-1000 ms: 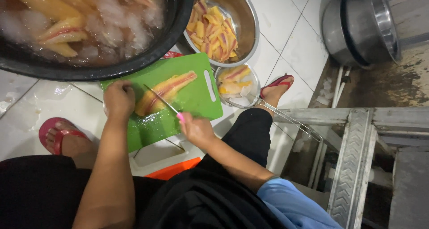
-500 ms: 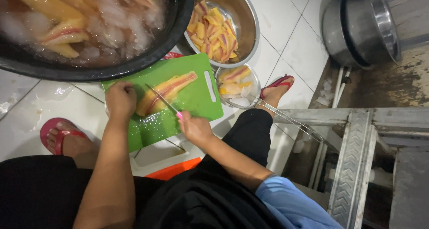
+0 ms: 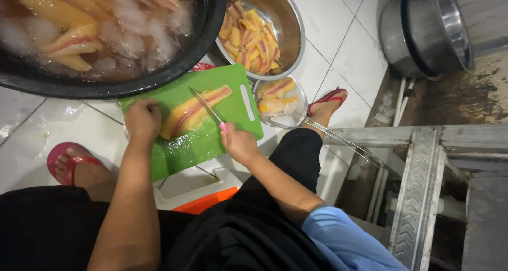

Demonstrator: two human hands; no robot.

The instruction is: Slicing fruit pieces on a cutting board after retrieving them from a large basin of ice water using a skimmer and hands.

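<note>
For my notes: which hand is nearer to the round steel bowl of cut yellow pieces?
Right. The right hand holds the knife below the round steel bowl; the left hand is farther left.

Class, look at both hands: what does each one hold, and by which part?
The right hand grips a knife by its pink handle, blade on the fish fillet. The left hand grasps nothing; it presses on the fillet's near end.

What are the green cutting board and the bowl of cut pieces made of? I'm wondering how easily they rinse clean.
The green cutting board looks like moulded plastic: uniform bright colour, a slot handle, a wet sheen. The bowl of cut pieces appears to be bare steel or similar metal, silvery with a reflective rim and wall. Both look smooth.
</note>
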